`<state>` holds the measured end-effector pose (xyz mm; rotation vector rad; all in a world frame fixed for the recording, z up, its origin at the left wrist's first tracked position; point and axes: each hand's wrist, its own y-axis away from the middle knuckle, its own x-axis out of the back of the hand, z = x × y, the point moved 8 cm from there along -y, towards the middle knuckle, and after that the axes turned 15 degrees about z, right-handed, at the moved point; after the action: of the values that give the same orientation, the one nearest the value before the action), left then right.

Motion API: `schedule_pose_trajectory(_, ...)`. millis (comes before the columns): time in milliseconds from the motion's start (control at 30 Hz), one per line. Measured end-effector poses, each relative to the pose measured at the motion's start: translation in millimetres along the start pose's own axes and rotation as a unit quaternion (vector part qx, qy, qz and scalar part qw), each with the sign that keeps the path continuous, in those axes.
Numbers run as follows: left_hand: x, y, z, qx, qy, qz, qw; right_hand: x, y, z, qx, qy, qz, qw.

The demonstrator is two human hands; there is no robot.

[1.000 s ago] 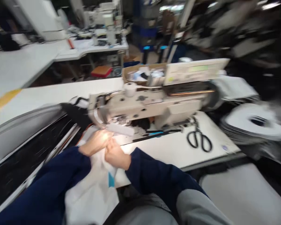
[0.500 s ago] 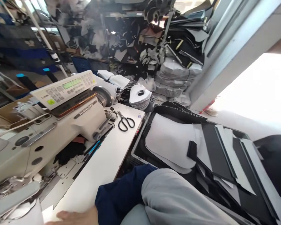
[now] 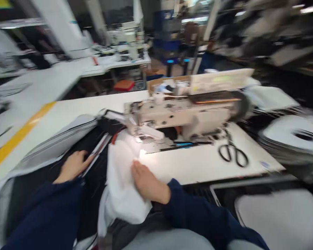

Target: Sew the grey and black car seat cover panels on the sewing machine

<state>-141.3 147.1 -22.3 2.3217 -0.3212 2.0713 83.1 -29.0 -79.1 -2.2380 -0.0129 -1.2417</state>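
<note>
In the head view, blurred by motion, my left hand (image 3: 73,167) lies on a black fabric piece (image 3: 59,161) with its thumb apart, touching a narrow light-and-red strip (image 3: 99,147). My right hand (image 3: 149,182) rests with fingers stretched along the right edge of white fabric (image 3: 122,180); its thumb is hidden. Black and white fabric join in one larger piece, which drapes over the front of the white table toward my lap. The upper end of the white fabric lies at the lit needle area of a sewing machine (image 3: 169,114).
Black-handled scissors (image 3: 233,154) lie on the white tabletop (image 3: 187,166), right of the machine. Stacked white ring-shaped pieces (image 3: 297,135) are at the far right. A carton (image 3: 151,85) stands behind the machine. Yellow tape (image 3: 23,135) crosses the table at left.
My view has swung left, bringing both hands and the fabric into sight. The machine and scissors now appear further right in the view. Earlier only one hand showed, at the bottom edge.
</note>
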Motion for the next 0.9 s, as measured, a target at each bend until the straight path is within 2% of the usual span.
schedule_pose_trajectory(33, -5.9, 16.2, -10.3, 0.026, -0.002, -0.030, 0.999, 2.8, 1.1, 4.1, 0.004, -0.016, 0.010, 1.000)
schedule_pose_trajectory(67, -9.9, 26.4, -11.8, 0.039, 0.004, -0.042, 0.998, 7.3, 0.5, 7.2, 0.013, -0.025, 0.023, 0.999)
schedule_pose_trajectory(100, -11.1, 30.5, -9.8, 0.055, 0.005, -0.032, 0.998, 13.8, -2.0, 10.6, 0.021, -0.026, 0.042, 0.999)
schedule_pose_trajectory(267, -16.9, 24.3, 0.6, 0.124, 0.070, 0.004, 0.990, 54.9, -30.5, 13.4, 0.076, -0.023, 0.157, 0.984)
schedule_pose_trajectory(333, -14.3, 25.7, -7.0, 0.127, 0.092, 0.014, 0.987, 69.0, -45.0, 8.6, 0.097, -0.043, 0.201, 0.974)
schedule_pose_trajectory(433, -1.9, 33.9, -30.7, 0.136, 0.142, 0.053, 0.979, 83.5, -71.4, -1.8, 0.125, -0.085, 0.240, 0.959)
schedule_pose_trajectory(533, 22.5, 50.3, -58.7, 0.165, 0.229, 0.133, 0.950, 90.2, -111.2, -7.3, 0.117, -0.110, 0.251, 0.955)
schedule_pose_trajectory(633, 56.2, 77.0, -73.6, 0.176, 0.299, 0.201, 0.916, 82.5, -166.2, 6.4, 0.009, -0.122, 0.215, 0.969)
schedule_pose_trajectory(733, 104.9, 110.3, -67.6, 0.125, 0.301, 0.286, 0.901, 70.1, -215.4, 24.7, -0.102, -0.132, 0.172, 0.971)
schedule_pose_trajectory(833, 149.7, 141.8, -47.1, 0.024, 0.268, 0.357, 0.894, 75.7, -243.7, 28.4, -0.123, -0.125, 0.196, 0.965)
schedule_pose_trajectory(900, 166.8, 156.0, -40.6, -0.011, 0.246, 0.389, 0.888, 83.0, -246.7, 25.5, -0.139, -0.169, 0.200, 0.955)
